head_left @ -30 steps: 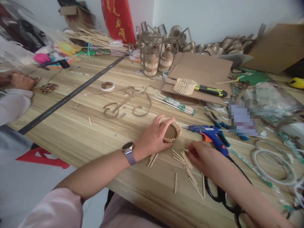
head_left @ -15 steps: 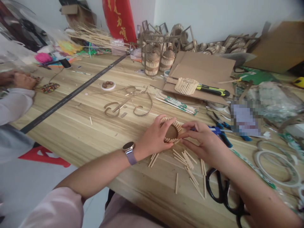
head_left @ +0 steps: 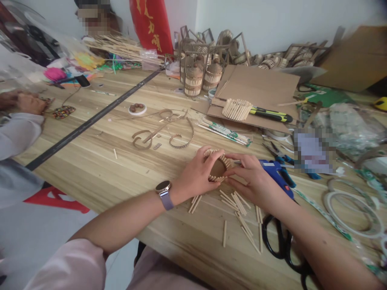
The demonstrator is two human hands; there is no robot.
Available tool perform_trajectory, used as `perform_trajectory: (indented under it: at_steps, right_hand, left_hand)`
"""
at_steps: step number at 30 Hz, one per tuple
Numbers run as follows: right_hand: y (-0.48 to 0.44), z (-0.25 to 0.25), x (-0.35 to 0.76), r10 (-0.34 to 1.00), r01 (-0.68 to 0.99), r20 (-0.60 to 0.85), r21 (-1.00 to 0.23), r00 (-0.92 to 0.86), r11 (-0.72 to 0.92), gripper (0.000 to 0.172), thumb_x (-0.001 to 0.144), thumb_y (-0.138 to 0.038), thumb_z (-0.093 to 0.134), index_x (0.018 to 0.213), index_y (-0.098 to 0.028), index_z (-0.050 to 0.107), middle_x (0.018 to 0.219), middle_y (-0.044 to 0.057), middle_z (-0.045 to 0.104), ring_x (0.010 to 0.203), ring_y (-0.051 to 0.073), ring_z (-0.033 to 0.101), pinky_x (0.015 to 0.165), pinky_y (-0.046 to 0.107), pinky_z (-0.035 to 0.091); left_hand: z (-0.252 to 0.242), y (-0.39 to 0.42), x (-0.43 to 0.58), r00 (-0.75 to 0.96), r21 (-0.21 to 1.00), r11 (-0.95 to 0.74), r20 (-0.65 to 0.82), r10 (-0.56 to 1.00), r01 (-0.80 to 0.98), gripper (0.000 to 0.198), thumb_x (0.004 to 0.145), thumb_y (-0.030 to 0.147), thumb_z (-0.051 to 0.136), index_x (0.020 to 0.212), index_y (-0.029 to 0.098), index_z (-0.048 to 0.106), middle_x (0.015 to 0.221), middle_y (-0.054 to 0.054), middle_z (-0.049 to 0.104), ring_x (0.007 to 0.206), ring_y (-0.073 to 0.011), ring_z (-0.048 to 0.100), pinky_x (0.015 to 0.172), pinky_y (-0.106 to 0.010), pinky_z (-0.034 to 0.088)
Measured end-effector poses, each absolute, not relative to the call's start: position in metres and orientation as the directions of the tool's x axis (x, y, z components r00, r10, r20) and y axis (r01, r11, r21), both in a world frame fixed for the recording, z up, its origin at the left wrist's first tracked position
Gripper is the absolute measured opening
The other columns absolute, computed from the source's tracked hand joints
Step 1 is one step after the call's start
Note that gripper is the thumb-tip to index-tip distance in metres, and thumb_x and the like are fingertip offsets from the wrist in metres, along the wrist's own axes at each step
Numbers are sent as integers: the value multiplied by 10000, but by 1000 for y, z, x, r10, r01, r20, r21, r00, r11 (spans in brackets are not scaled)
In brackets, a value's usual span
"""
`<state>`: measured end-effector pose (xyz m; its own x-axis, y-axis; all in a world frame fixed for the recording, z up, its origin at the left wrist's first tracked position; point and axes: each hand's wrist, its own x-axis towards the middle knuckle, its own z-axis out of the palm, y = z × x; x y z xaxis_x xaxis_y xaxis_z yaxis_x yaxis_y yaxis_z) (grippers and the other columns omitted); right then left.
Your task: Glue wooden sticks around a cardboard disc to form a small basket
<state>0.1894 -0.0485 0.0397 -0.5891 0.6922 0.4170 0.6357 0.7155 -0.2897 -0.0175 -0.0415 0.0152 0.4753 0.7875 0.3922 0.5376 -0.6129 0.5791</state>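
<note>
A small round basket [head_left: 218,166] of short wooden sticks around a brown cardboard disc rests on the wooden table [head_left: 105,161]. My left hand [head_left: 196,174] grips its left rim, a watch on that wrist. From the right, my right hand [head_left: 253,180] pinches the basket's rim with fingertips pressed together. Loose wooden sticks [head_left: 238,209] lie scattered just below both hands. A blue glue gun [head_left: 276,171] lies right behind my right hand.
Black scissors [head_left: 281,245] sit under my right forearm. Tape rolls [head_left: 350,209] lie at the right, cardboard sheets [head_left: 256,86] and finished stick baskets [head_left: 201,76] at the back. Curved cardboard strips [head_left: 165,133] lie mid-table. Another person's hand [head_left: 28,102] and sleeve are at the left edge.
My right hand rose from the loose sticks to the basket's right rim and now presses closer against it. My left hand stayed on the basket.
</note>
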Motion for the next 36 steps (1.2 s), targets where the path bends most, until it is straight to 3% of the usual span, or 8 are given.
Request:
perform_trajectory:
  at_steps: [22,27,33,36]
  right_hand:
    - [-55,35,187,664,696,465,-132,-585,706,234,941,-223,496,850,-215,712,1215,142,599,1018,304,563,804,468,487]
    - [-55,36,185,656,695,454,-104,-603,711,209,933,-210,519,859,-192,714,1164,166,614,1004,314,573,797,472,498]
    - [-54,49,193,656,662,456,-177,-601,729,200,934,-228,532,1052,-224,694,1250,144,604,1083,299,580,876,468,493]
    - [-56,62,208,692,698,484,-208,-535,685,216,936,-286,540,1092,-217,673,1177,137,639,1081,286,607,902,457,497]
  left_hand:
    - [14,-40,-18,476,583,-588,355,805,560,877,708,220,791,1427,282,293,1435,-145,308,1339,-337,414,1042,-529,476]
    - [15,-39,-18,494,570,-607,361,791,554,867,710,209,799,1425,229,310,1419,-173,327,1349,-335,405,1054,-509,471]
    - [13,-33,-25,577,583,-646,336,744,493,884,708,288,845,1419,276,319,1431,-158,322,1399,-339,351,1100,-552,419]
    - [13,-31,-28,568,599,-626,319,759,499,961,641,320,892,1412,291,319,1447,-163,298,1403,-361,344,1104,-582,403]
